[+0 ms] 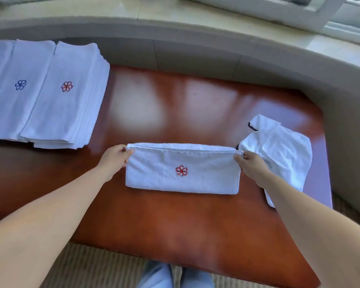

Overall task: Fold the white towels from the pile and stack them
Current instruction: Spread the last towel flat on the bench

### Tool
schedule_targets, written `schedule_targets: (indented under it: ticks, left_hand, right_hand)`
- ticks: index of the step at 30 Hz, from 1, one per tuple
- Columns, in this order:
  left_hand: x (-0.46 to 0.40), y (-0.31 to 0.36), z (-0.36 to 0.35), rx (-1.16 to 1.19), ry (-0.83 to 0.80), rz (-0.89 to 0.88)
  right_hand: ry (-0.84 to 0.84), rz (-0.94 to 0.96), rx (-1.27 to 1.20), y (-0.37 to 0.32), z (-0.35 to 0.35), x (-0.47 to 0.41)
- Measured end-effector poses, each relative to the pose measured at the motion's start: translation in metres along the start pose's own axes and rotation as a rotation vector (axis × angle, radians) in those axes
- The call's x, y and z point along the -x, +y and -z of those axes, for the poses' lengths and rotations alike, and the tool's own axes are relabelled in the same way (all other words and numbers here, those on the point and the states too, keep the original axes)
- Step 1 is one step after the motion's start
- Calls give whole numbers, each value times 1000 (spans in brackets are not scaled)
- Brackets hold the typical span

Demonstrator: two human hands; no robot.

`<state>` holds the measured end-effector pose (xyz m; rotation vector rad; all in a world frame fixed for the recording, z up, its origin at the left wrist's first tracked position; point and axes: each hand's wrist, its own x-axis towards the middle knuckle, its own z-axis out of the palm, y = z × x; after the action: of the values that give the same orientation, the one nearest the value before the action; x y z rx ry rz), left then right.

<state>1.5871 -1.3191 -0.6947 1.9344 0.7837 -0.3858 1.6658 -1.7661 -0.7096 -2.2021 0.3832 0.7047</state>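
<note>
Two hands are working one folded white towel [182, 169] lying across the middle of the glossy reddish-brown table [175, 221]. The left hand [114, 157] is pinching the towel's far left corner, thumb on top and fingers curled beneath the upper layers. The right hand [250, 164] is pinching the far right corner in the same way, its fingertips closing on the cloth edge. Both hands are holding the far edge, which is showing several stacked layers, while the near edge is lying flat on the wood. A red pinwheel emblem [181, 170] is facing up at the towel's centre.

Just beyond the right hand, a crumpled white towel [283, 150] is sitting loose near the table's right edge, touching or nearly touching the folded towel's right end; which one, I cannot tell. At the far left, well apart from the hands, two stacks of folded towels are lying side by side: one with a red emblem [66, 96] and one with a blue emblem [19, 88] to its left, running out of view.

Bare tabletop is stretching between the stacks and the folded towel, and more is lying open toward the near edge. A pale stone ledge [195, 48] is curving around the table's far side.
</note>
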Motion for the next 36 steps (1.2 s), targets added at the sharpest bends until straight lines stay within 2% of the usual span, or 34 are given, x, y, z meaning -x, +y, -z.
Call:
schedule_targets:
  ticks: [5, 12, 15, 17, 19, 22, 24, 26, 30, 36]
  left_hand:
    - [-39, -2, -12, -75, 56, -32]
    - [-78, -17, -34, -219, 79, 38]
    - [-77, -13, -42, -332, 147, 34]
    - [-68, -11, -47, -411, 219, -47]
    - [-52, -9, -62, -499, 173, -259]
    - [-35, -4, -103, -759, -35, -613]
    - [-36, -7, -129, -966, -124, -730]
    - [-50, -21, -142, -1070, -108, -765]
    - [-73, -50, -144, -1017, 10, -935]
    - [-78, -59, -142, -1038, 69, -909]
  right_hand:
    - [59, -12, 66, -7, -14, -37]
    - [72, -59, 119, -2, -38, -71]
    - [166, -97, 105, -5, -49, -64]
    - [267, -98, 78, -11, -59, -49]
    - [319, 83, 151, -21, -77, -31]
    - [181, 465, 380, -36, -124, -13]
    - [116, 572, 548, -35, -157, -9]
    - [152, 592, 615, -23, -179, -16]
    - [272, 680, 698, 12, -182, -41]
    - [304, 525, 708, 24, -159, -45]
